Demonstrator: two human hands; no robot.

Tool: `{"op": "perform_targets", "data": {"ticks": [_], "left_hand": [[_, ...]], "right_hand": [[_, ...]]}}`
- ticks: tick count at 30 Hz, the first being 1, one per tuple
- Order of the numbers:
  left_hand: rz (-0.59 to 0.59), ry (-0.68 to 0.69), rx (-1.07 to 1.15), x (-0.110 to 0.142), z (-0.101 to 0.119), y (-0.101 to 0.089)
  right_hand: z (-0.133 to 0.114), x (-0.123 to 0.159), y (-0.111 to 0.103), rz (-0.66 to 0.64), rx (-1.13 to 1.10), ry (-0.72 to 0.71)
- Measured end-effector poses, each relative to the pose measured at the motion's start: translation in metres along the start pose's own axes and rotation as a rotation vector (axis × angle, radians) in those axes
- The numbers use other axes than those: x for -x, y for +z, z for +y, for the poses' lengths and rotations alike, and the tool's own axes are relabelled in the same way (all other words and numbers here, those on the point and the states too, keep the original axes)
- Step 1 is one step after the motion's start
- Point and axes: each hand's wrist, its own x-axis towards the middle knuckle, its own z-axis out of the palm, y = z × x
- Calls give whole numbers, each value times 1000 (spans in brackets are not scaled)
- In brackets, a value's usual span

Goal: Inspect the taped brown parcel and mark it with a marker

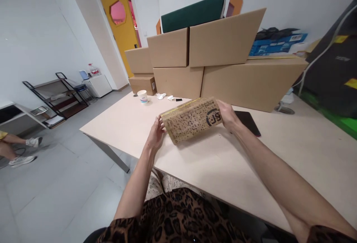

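Note:
A brown cardboard box (192, 120), with dark speckled print, yellowish tape and a black logo, is tilted just over the table. At its left end, my left hand (157, 129) has its fingers wrapped round the edge. My right hand (227, 114) grips the opposite end near the logo. The fingers behind the box are partly hidden. A flat black tablet-like object (247, 122) lies on the table close to my right hand.
Large cardboard boxes (237, 83) are stacked along the back of the pale table (111, 120). A paper cup (142, 97), crumpled tissues (161, 96) and a small black item (179, 99) stand before them. At far left, a person's legs (13, 150) show.

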Motion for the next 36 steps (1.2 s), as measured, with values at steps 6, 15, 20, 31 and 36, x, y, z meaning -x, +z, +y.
{"op": "perform_targets", "data": {"ticks": [6,15,20,31,36], "left_hand": [[77,168,33,3,8,6],[-52,275,-97,7,7,12],[-2,253,45,11,16,7],[-98,169,46,23,11,27],[-4,327,49,27,16,29]], "right_hand": [[6,2,11,-42,-94,70],[1,13,18,1,-162,67],[-9,16,15,-23,-265,-86],[-30,35,28,-60,-339,-176],[-26,33,36,-81,-149,-187]]}}
